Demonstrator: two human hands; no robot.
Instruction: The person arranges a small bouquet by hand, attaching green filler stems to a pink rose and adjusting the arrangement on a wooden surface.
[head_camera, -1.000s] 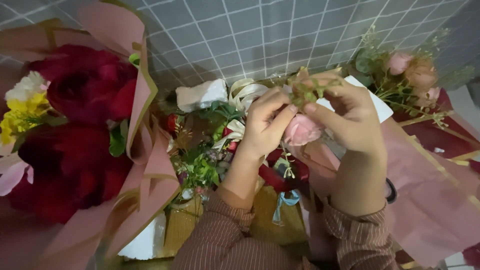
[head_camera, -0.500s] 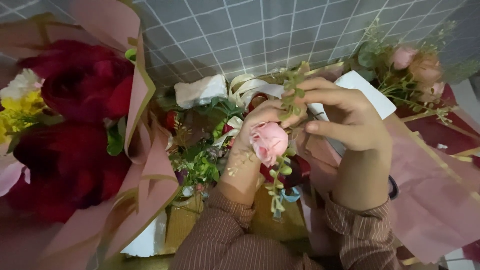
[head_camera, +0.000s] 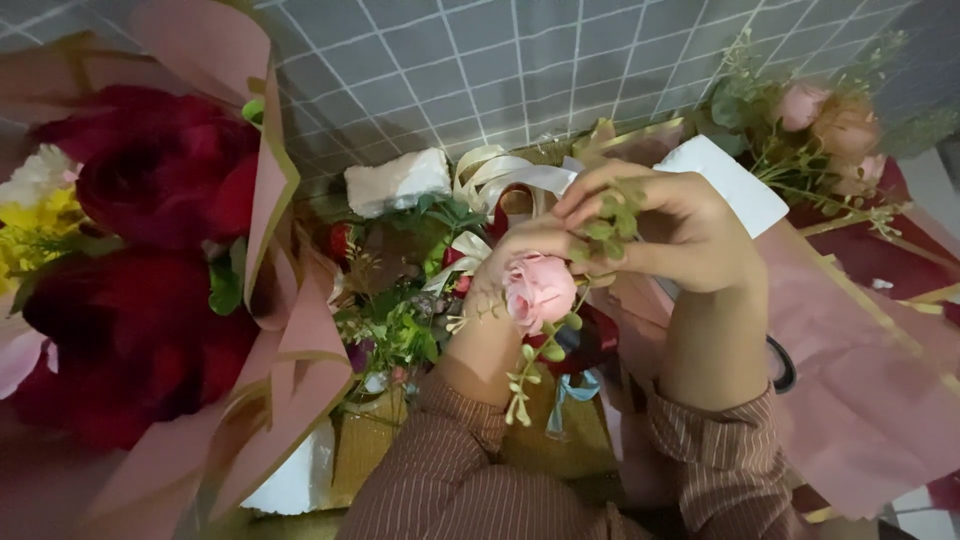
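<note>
The pink rose (head_camera: 538, 290) has dropped lower in the left hand (head_camera: 520, 262).

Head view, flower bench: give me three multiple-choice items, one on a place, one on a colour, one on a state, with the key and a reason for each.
1. Where is the big bouquet wrapped in pink paper?
A. left of the hands
B. right of the hands
C. under the sleeves

2. What colour is the rose between the hands?
A. yellow
B. pink
C. white

3. What is the right hand doing?
A. lying flat on the paper
B. pinching a green sprig
C. holding scissors

Key: 1 A, the bouquet fills the left edge of the view. 2 B, its petals are pale pink beside the left hand. 3 B, its fingers close on the small leaves above the rose.
</note>
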